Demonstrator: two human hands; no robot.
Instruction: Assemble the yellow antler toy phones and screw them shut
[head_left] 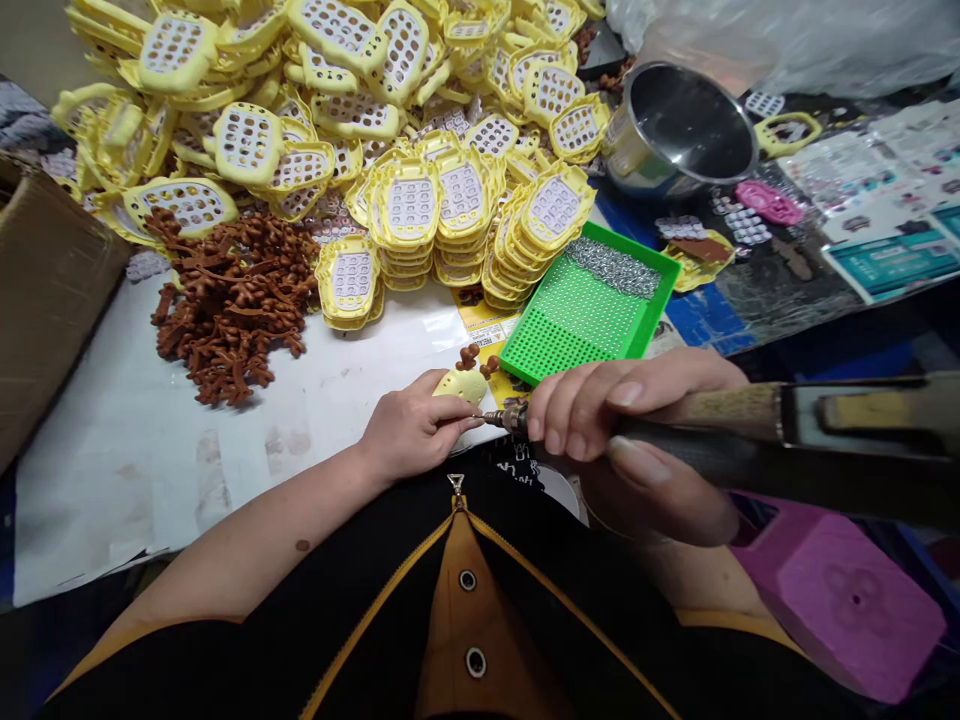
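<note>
My left hand (pixel 411 428) is closed on a small yellow plastic toy case (pixel 460 384) near the table's front edge. Brown antler-shaped pieces (pixel 469 356) stick out from the far side of the case. An electric screwdriver (pixel 712 412) lies in the grip of my right hand (pixel 637 405), pointing left. Its bit ends at my left fingertips, by the case; whether it touches a screw is too small to tell. Beyond the hands, a green perforated tray (pixel 574 325) holds a heap of small silver screws (pixel 615 268).
Stacked yellow case halves (pixel 405 205) stand behind the tray's left side, with a large pile of more behind. Brown antler pieces (pixel 236 310) are heaped at left, near a cardboard box (pixel 52 290). A metal bowl (pixel 679 130) stands back right; a purple stool (pixel 847 600) is below right.
</note>
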